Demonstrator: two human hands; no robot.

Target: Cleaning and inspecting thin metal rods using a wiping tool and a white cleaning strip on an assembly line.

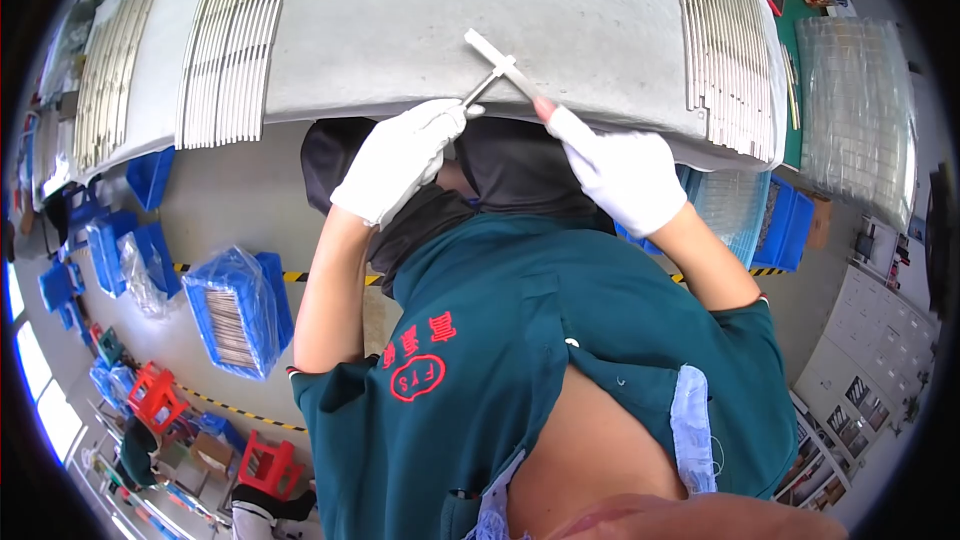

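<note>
While the right hand (pixel 625 175) pinches a flat metal strip (pixel 502 63) and the left hand (pixel 400 158) grips tweezers (pixel 480 90) against it, at the grey table's (pixel 400 30) near edge, a slip could drop the strip.

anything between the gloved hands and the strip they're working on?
Nothing visible. The right hand holds the pale flat strip at its near end, and the left hand has a thin metal tool whose tip meets the strip.

— What am I holding? A pale, flat metal strip (pixel 503 62), slanted above the grey table edge, its lower end pinched in my fingers.

— And the other piece? Slim metal tweezers (pixel 480 90), tips touching the strip's middle.
</note>
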